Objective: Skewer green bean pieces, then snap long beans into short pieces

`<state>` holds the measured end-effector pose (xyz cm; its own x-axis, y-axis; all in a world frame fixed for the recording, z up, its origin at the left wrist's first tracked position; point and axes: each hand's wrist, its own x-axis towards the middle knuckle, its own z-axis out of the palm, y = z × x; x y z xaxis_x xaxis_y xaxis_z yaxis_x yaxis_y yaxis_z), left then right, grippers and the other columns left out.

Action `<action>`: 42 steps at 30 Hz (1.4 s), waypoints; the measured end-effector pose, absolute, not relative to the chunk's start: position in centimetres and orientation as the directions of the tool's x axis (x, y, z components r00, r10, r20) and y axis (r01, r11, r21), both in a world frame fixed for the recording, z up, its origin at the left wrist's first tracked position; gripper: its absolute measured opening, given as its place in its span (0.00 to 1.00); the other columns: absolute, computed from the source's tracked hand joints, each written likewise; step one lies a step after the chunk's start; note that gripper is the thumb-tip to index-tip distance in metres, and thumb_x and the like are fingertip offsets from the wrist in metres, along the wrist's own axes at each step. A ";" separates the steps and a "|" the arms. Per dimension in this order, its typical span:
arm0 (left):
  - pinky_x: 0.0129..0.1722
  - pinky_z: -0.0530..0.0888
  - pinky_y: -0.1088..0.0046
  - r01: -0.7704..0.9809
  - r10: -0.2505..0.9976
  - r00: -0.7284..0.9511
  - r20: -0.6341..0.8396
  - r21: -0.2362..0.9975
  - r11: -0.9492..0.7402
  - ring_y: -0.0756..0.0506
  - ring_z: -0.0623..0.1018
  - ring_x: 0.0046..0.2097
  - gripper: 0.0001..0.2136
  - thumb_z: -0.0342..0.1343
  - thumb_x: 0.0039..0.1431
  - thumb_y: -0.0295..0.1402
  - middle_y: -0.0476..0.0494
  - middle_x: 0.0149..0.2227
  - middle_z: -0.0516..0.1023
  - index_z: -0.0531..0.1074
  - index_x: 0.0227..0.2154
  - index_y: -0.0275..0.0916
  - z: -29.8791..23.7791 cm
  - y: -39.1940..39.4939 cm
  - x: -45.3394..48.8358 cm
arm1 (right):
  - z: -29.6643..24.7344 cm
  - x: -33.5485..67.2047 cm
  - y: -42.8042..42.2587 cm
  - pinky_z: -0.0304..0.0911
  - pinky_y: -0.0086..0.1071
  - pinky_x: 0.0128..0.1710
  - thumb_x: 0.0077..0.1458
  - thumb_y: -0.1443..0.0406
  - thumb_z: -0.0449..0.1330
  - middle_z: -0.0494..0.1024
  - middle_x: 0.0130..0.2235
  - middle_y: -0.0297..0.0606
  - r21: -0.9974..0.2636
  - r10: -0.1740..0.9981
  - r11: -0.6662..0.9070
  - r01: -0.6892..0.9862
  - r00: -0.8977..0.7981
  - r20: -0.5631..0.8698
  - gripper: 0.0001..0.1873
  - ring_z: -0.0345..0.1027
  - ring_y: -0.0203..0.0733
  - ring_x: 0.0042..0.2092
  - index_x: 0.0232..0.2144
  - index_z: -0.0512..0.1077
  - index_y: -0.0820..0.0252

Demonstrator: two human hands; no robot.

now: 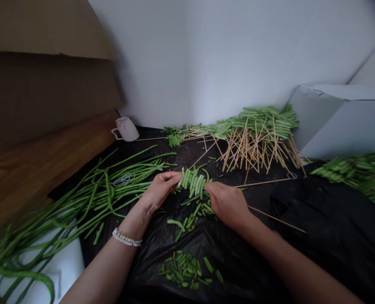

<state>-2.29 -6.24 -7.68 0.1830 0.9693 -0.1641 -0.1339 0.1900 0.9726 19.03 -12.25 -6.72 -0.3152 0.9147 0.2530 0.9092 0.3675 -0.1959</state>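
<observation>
A row of cut long bean pieces (192, 182) sits side by side between my two hands, apparently threaded on a bamboo skewer (266, 183) whose bare length sticks out to the right. At the row's left end, my left hand (163, 188) pinches the pieces between thumb and fingers. My right hand (228, 202) is closed round the skewer at the right end, its fingertips partly hidden. Loose bean cuttings (192, 217) lie just below the hands, and a pile of short bean pieces (185, 270) is nearer to me.
Long uncut beans (88, 202) spread along the left. Finished bean skewers (257, 126) are heaped at the back, with more bean skewers (361, 171) at right. A white mug (126, 129), a cardboard box (47, 80) and a white box (339, 118) border the black plastic sheet (320, 245).
</observation>
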 end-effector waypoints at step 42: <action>0.33 0.75 0.76 -0.249 0.982 0.047 -0.181 0.950 0.187 0.51 0.78 0.30 0.19 0.75 0.34 0.35 0.46 0.29 0.81 0.80 0.32 0.34 -7.0 -6.2 -2.1 | -6.7 19.1 -12.0 0.52 0.33 0.30 0.67 0.65 0.45 0.79 0.38 0.38 -0.176 0.933 0.329 0.928 -0.290 0.214 0.16 0.73 0.41 0.37 0.40 0.72 0.57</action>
<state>-2.12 -6.23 -7.05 0.0471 0.9824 -0.1810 -0.2489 0.1870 0.9503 19.14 -11.98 -6.66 -0.2904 0.9325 0.2145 0.9276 0.3294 -0.1762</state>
